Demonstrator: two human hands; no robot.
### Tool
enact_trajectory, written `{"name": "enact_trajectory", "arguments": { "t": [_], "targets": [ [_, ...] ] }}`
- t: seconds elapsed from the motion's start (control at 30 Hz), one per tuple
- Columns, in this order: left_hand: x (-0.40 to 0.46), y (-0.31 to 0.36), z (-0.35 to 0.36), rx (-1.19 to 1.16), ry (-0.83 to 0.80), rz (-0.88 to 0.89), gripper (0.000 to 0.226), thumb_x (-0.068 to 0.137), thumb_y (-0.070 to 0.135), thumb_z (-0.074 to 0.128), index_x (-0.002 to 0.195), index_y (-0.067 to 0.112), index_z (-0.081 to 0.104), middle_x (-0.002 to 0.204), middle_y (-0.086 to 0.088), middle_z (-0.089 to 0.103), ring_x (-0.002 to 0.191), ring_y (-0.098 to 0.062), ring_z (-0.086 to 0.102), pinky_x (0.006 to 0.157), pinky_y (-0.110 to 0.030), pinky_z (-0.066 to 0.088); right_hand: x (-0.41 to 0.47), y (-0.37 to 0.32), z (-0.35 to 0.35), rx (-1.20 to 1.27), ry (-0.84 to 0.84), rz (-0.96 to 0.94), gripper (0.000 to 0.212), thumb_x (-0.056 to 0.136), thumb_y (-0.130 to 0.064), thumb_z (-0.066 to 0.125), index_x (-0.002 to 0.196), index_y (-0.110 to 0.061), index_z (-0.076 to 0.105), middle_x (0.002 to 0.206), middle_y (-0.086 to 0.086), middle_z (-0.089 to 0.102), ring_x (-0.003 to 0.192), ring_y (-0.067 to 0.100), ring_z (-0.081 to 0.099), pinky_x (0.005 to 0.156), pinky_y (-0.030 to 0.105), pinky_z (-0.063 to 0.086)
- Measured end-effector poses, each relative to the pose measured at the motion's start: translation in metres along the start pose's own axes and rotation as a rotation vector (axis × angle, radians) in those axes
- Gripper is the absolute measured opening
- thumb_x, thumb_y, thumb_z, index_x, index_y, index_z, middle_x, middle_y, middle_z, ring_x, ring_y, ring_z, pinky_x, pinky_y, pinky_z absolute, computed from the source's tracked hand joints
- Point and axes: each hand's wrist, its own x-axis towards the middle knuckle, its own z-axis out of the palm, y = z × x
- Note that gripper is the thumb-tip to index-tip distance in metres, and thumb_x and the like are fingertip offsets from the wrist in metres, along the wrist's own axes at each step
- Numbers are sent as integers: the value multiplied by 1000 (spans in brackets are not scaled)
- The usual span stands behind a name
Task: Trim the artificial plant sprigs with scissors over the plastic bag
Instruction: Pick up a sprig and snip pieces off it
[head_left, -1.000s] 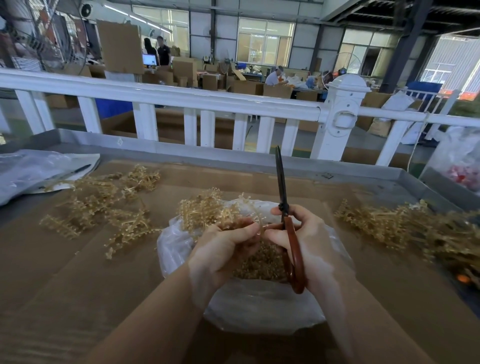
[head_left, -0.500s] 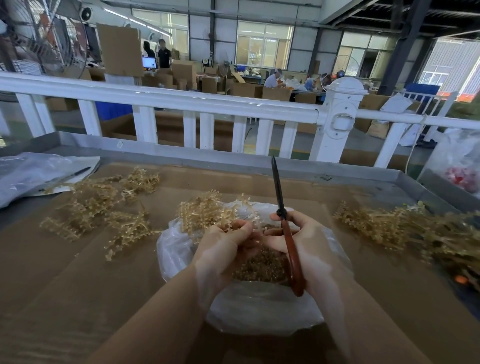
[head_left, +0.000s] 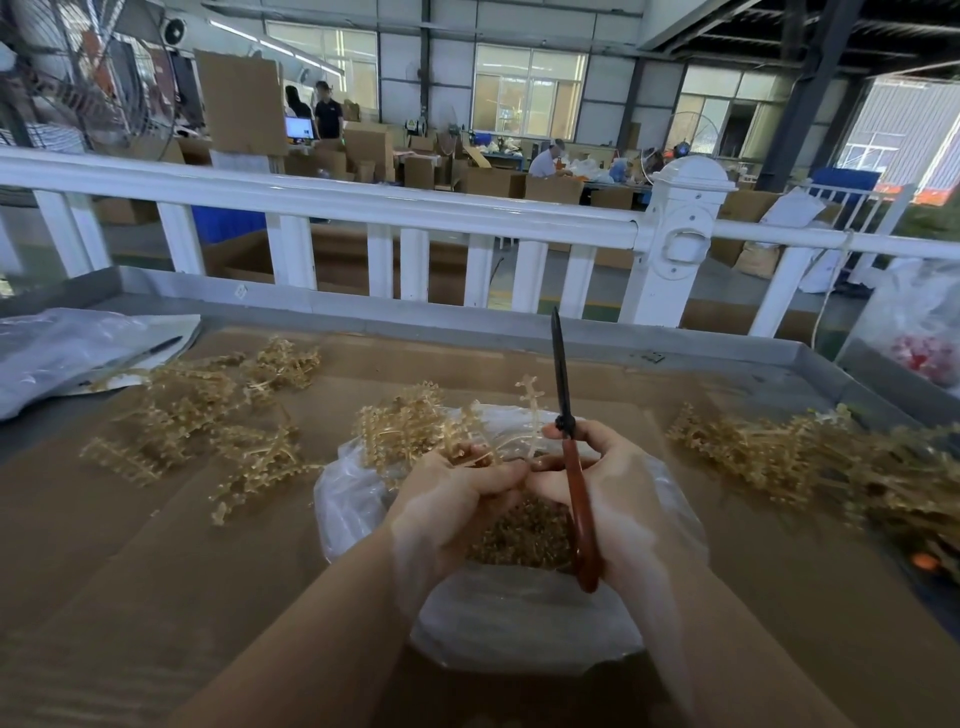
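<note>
Table (head_left: 156, 571): left hand (head_left: 457, 509) grips sprigs (head_left: 415, 431), right hand (head_left: 618, 499) scissors (head_left: 576, 483), fingertips hidden.

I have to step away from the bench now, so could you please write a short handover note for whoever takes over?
Left hand holds a sprig over the plastic bag. Right hand grips the scissors, blades together, pointing up.
Bag already holds trimmings.
One loose pile of sprigs lies left of the bag, another pile right; which is trimmed I cannot tell.
Next: finish this sprig, then continue.
</note>
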Motion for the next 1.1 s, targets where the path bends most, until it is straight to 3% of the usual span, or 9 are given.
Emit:
{"name": "enact_trajectory", "arguments": {
  "t": [0.1, 0.23, 0.33, 0.47, 0.57, 0.7, 0.8, 0.9, 1.1],
  "targets": [
    [2, -1, 1, 43, 64, 19, 50, 67, -9, 75, 112, -9, 53, 84, -16, 70, 64, -20, 71, 50, -22, 53, -3, -2, 2, -19, -34, -40, 41, 68, 10, 76, 93, -19, 64, 82, 5, 73, 71, 8, 70, 60, 15, 53],
    [4, -5, -1, 27, 91, 90, 30, 69, -11, 73, 88, 4, 56, 77, -13, 70, 68, -23, 71, 52, -26, 54, -3, -3, 4, -47, -52, -88, 37, 69, 10, 76, 92, -18, 64, 78, 4, 73, 72, 10, 70, 64, 16, 54],
    [4, -5, 0, -53, 121, 132, 27, 72, -12, 70, 82, 6, 54, 73, -13, 70, 70, -25, 71, 59, -32, 57, -4, -2, 5, -72, -57, -142, 36, 69, 5, 79, 85, -24, 63, 69, -6, 72, 69, 4, 69, 62, 12, 51],
    [8, 8, -3, -259, 207, 119, 27, 77, -15, 64, 90, 4, 49, 56, -7, 67, 53, -17, 68, 50, -25, 56, -6, 4, 4, -220, -58, -179, 26, 72, -23, 82, 90, -26, 63, 77, -4, 70, 75, 4, 67, 69, 15, 51],
    [9, 14, -6, -373, 221, 94, 30, 78, -14, 63, 95, 6, 48, 57, -8, 67, 52, -16, 68, 50, -24, 57, -10, 6, 5, -382, -96, -230, 22, 76, -43, 75, 83, -27, 60, 74, -16, 66, 72, -5, 60, 63, 9, 44],
    [10, 15, -10, -397, 245, 70, 41, 78, -9, 66, 114, 2, 50, 76, -12, 66, 64, -18, 68, 53, -23, 58, -13, 12, 7, -517, -124, -275, 27, 81, -49, 68, 78, -28, 51, 67, -11, 56, 70, -10, 53, 62, 5, 37],
    [11, 14, -12, -358, 256, 62, 52, 79, -5, 68, 128, -5, 49, 86, -13, 66, 69, -17, 66, 56, -22, 58, -15, 17, 8, -615, -142, -288, 32, 80, -55, 64, 84, -26, 51, 74, -7, 58, 73, 1, 55, 63, 13, 40],
    [12, 12, -13, -339, 280, 84, 51, 80, -3, 67, 128, -5, 49, 99, -16, 65, 72, -18, 66, 57, -22, 58, -17, 21, 10, -697, -162, -341, 34, 80, -57, 63, 85, -27, 49, 77, -8, 55, 77, 8, 53, 66, 20, 38],
    [12, 10, -10, -329, 317, 64, 33, 84, -6, 62, 116, -8, 56, 81, -17, 67, 54, -18, 68, 51, -27, 58, -18, 28, 11, -831, -140, -454, 33, 81, -61, 59, 94, -32, 50, 82, -12, 54, 83, 6, 48, 66, 13, 33]
  ]
}}
